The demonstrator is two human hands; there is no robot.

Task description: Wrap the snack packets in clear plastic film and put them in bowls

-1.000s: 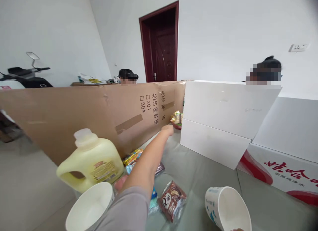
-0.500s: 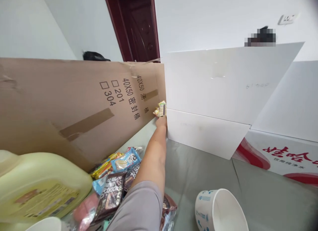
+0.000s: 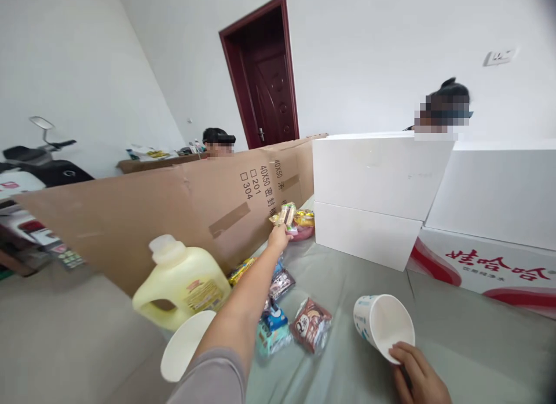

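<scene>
There are 2 white paper cups [image 3: 383, 327] [image 3: 185, 345] and 1 yellow jug [image 3: 185, 281] near. Far off sit 2 other people [image 3: 218, 142] [image 3: 443, 109].

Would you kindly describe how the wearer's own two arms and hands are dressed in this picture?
The left arm wears a plain grey sleeve pushed up near the elbow, leaving the forearm and the left hand bare. The right hand is bare too, with no glove; only the hand shows, so any sleeve there is out of view. No watch, ring or marking can be made out.
</scene>
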